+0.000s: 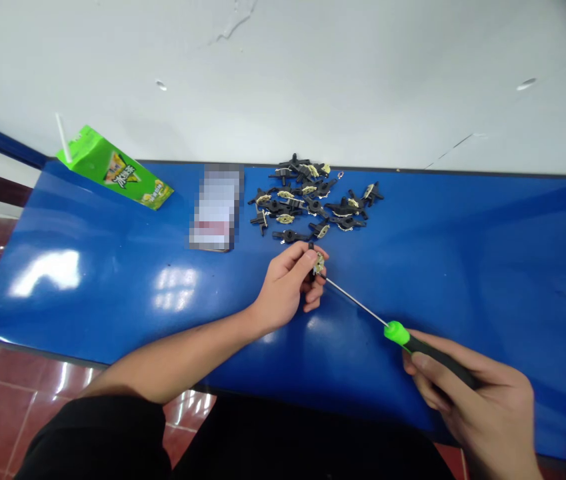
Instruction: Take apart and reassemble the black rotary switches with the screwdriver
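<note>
Over the blue table (pixel 443 267), curled fingers of the left hand (pixel 285 287) pinch one small black-and-brass part (pixel 318 264). Just beside it sits the tip of one green-handled screwdriver (pixel 397 333), its handle wrapped in the closed right hand (pixel 467 400). Beyond lie roughly twenty similar parts (pixel 307 207) in one loose heap, one blurred packet (pixel 215 210), and one green drink carton (pixel 115 167) with one straw (pixel 63 137).

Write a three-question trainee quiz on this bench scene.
1. Which hand grips the screwdriver?
2. True or false: the left hand holds a small black part.
3. What colour is the table under the pile of loose parts?

Key:
1. The right hand
2. True
3. Blue
</note>
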A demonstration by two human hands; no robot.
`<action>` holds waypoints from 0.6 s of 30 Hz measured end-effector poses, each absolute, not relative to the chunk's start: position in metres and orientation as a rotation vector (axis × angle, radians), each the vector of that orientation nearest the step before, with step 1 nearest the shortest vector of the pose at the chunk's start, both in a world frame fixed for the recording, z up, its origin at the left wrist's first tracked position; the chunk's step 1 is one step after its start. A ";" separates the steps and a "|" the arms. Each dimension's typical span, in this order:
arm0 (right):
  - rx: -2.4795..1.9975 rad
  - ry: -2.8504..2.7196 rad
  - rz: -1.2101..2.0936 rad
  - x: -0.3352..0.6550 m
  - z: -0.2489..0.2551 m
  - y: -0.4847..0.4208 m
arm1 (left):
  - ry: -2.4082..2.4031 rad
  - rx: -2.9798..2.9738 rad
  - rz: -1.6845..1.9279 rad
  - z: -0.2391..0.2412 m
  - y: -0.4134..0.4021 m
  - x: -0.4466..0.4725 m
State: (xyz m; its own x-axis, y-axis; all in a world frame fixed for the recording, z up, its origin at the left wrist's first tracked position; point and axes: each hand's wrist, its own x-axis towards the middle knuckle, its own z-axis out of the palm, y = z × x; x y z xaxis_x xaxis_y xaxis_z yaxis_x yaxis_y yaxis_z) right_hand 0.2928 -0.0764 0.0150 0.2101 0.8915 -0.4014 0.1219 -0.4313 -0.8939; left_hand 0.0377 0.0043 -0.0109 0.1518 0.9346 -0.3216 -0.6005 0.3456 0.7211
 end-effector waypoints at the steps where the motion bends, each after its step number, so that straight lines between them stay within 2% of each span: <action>1: -1.726 -0.959 1.294 0.295 0.013 -0.076 | 0.840 0.483 1.164 -0.011 0.004 0.038; 7: -1.712 -1.060 1.294 0.308 0.005 -0.073 | 0.855 0.493 1.167 -0.013 0.003 0.037; 18: -1.860 -1.299 1.140 0.310 0.021 -0.072 | 0.957 0.600 1.188 -0.012 0.000 0.041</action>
State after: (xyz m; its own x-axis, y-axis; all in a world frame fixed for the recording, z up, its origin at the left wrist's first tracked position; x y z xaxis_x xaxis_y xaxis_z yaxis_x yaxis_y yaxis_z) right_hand 0.3097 -0.0718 0.0212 0.1550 0.9380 -0.3100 0.4294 -0.3466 -0.8340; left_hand 0.0406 -0.0004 -0.0118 0.0747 0.9515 -0.2984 -0.4948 0.2951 0.8173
